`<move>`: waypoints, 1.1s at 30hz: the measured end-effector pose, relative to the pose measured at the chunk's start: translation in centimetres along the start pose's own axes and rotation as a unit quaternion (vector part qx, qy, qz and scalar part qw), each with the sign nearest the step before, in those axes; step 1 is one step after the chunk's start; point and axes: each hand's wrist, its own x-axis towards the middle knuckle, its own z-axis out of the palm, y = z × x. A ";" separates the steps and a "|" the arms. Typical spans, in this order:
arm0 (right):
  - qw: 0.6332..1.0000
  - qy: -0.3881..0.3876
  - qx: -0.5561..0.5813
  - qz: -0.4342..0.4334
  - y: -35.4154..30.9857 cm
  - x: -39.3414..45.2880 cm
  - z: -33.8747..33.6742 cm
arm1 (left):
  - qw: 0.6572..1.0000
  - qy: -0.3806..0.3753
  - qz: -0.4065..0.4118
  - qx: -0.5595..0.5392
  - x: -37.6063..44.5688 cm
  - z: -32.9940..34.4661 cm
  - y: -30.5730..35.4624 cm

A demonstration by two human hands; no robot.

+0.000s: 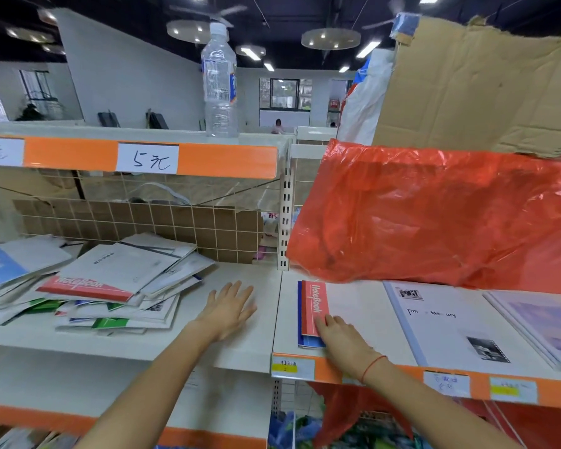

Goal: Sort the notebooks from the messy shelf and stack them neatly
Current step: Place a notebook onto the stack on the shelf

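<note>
A messy pile of notebooks (104,283) sprawls over the left shelf (240,348), with a red "NoteBook" cover (81,288) partly showing in it. On the right shelf (357,306) lies a small stack with a red "NoteBook" notebook (314,306) on top of a blue one. My right hand (340,335) rests flat on that stack's near corner, fingers straight. Over the bare shelf right of the pile, my left hand (229,306) is spread open and holds nothing.
A white "Time Memory" notebook (447,322) and a pale purple stack (544,325) lie further right. A red plastic sheet (434,215) hangs over the back of the right shelf. A water bottle (219,82) stands on the top shelf, with cardboard (480,79) at the upper right.
</note>
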 end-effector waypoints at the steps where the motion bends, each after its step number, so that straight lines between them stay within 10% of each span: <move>1: 1.000 -0.013 0.014 -0.005 0.2 0.0 0.0 | 1.000 0.000 0.001 0.001 0.1 0.0 0.0; 20: 0.988 -0.140 0.055 -0.046 1.3 0.0 -2.5 | 0.999 0.015 0.029 0.014 1.0 0.0 1.4; 33: 0.994 -0.044 0.066 -0.070 0.8 0.5 -4.1 | 1.000 0.024 0.005 0.009 -0.5 -1.1 0.1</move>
